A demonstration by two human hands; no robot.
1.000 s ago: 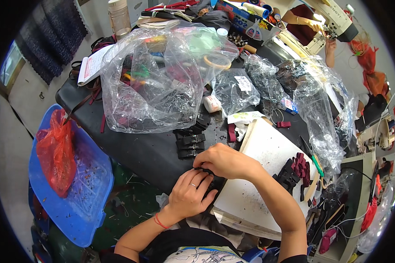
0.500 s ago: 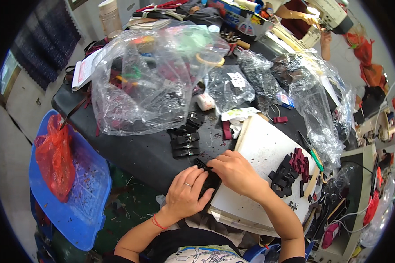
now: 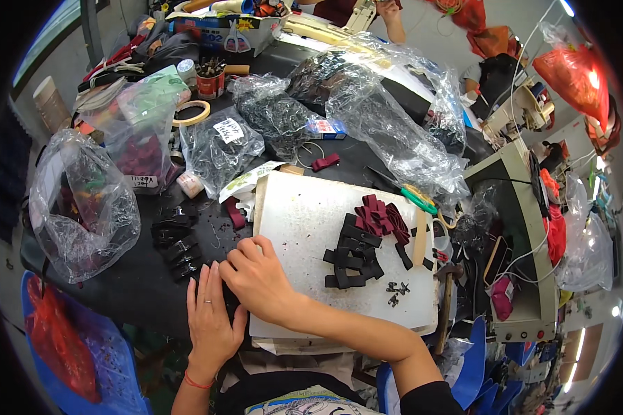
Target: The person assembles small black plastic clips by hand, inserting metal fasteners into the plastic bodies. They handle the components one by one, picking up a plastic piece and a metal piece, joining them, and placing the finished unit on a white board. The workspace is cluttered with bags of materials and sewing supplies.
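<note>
Side by side at the left edge of a white board (image 3: 294,214), my two hands meet over the black table. My left hand (image 3: 214,315) lies with its fingers stretched out. The right hand (image 3: 259,280) is closed, its fingers curled down beside the left fingertips; whatever it holds is hidden against the dark surface. Just beyond them sits a row of folded black straps (image 3: 180,249) with shiny metal parts. On the board lie black straps (image 3: 353,259), a bundle of maroon straps (image 3: 381,220) and several small dark metal fittings (image 3: 396,292).
Green-handled scissors (image 3: 419,199) lie at the board's far right corner. Clear plastic bags (image 3: 83,207) crowd the table's far and left parts, near a tape roll (image 3: 191,113). A blue bin (image 3: 118,353) with a red bag stands at lower left. Another person's hand (image 3: 389,10) shows at the top.
The view has swung to the right, so the board now sits nearer the middle. My left hand's fingers have straightened; both hands stay together by the board's left edge.
</note>
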